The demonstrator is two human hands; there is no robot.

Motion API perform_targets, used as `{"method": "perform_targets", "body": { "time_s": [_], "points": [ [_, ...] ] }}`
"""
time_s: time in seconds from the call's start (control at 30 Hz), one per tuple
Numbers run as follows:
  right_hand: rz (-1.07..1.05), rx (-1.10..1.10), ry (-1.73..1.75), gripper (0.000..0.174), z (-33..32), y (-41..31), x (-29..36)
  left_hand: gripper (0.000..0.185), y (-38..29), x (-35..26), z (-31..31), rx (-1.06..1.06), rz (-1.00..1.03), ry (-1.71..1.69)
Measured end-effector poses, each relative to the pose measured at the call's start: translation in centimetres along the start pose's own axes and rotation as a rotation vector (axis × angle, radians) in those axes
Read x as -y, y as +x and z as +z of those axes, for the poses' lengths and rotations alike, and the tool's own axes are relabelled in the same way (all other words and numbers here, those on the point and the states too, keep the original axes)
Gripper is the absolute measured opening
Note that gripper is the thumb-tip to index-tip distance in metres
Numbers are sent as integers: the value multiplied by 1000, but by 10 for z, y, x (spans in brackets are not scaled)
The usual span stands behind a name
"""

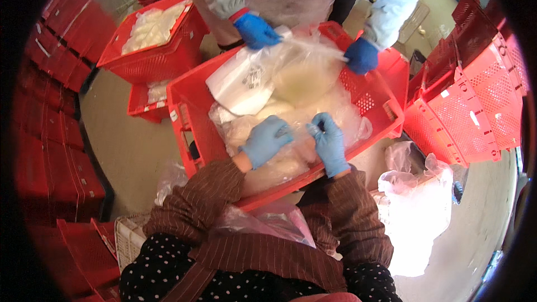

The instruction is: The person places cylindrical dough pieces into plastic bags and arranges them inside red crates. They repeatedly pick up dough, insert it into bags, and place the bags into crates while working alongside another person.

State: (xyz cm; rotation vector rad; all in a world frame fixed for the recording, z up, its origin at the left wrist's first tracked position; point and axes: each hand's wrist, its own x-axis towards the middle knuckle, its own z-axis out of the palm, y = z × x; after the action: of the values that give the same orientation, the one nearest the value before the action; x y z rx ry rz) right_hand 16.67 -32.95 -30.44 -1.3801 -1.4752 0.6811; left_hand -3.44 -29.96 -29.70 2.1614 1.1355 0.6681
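Note:
A red plastic crate (268, 191) stands before me, holding clear plastic bags (268, 172) with pale, rounded contents. My left hand (267, 140), in a light blue glove, has its fingers curled on the film of a clear bag. Close to its right, my right hand (330, 144) pinches the same film between thumb and fingers. The film between my hands is blurred. Just beyond them, a filled translucent bag (308, 77) rests in the crate. A white sheet or bag with printing (241, 84) lies beside it.
Opposite me, a co-worker's dark blue gloved hands (256, 31) stretch the filled bag's top edge. Red crates (155, 56) with pale bagged goods stand at back left. Stacked crates line the left (63, 155) and right (465, 109). A white plastic bag (413, 205) sits at lower right.

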Motion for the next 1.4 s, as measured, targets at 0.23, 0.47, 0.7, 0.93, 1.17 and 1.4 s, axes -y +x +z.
{"method": "perform_targets", "body": {
  "time_s": [0.23,0.47,0.7,0.93,1.17,1.4],
  "points": [
    [46,152,3,33,3,4,18,9,-1,14,-14,-154,-377,-993],
    [26,146,-197,26,21,14,27,9,4,1,-5,-199,-288,-1057],
    [-252,109,-590,14,37,17,36,14,-4,-13,-3,-82,-260,-1286],
    [-135,102,-606,34,30,52,52,21,10,-23,1,57,-259,-1402],
    [-96,62,-872,36,-25,74,-22,20,15,-5,9,360,-66,-1825],
    [204,206,-1097,24,-75,103,-119,31,-43,-10,-98,-28,-103,-1080]
  ]
}}
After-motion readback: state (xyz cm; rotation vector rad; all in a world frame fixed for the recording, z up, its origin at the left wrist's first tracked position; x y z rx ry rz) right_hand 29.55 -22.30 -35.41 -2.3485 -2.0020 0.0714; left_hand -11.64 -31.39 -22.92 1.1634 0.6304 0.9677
